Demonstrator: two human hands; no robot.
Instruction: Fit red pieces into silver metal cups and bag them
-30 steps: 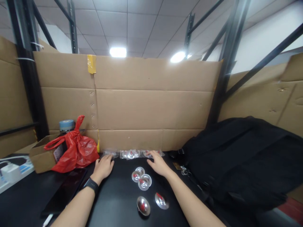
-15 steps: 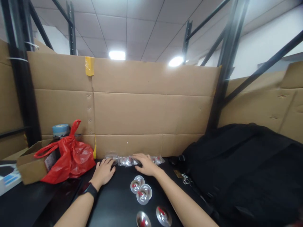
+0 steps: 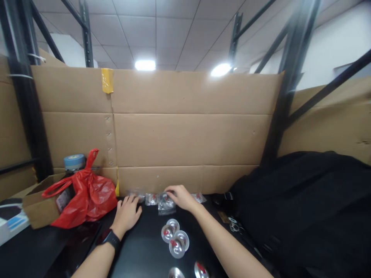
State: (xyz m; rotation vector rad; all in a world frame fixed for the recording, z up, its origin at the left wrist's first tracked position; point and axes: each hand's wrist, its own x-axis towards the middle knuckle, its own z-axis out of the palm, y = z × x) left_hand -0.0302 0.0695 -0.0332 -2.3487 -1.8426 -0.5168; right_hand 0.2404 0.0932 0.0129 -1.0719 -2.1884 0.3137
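At the foot of the cardboard wall, my right hand [image 3: 182,197] pinches the upper edge of a small clear plastic bag [image 3: 167,205]; what the bag holds is too blurred to tell. My left hand [image 3: 127,212] lies flat on the black table, fingers apart, its tips by some crumpled clear plastic [image 3: 136,194]. Between the hands sits another clear packet [image 3: 151,199] with a shiny, red-marked piece in it. Closer to me are several round shiny discs with red parts, among them an overlapping group [image 3: 177,247] and a separate disc [image 3: 200,270] by my right forearm.
Left of my hands stand a red plastic bag [image 3: 91,197], a small cardboard box [image 3: 40,206] and a blue-lidded jar [image 3: 74,162]. A large black cloth bundle [image 3: 313,208] fills the right, with scissors [image 3: 235,226] beside it. The cardboard wall [image 3: 185,143] closes off the back.
My right hand has closed from spread fingers into a pinch on a plastic bag, which now sits nearer to me than the row. The left hand stays nearly still. The view has shifted slightly.
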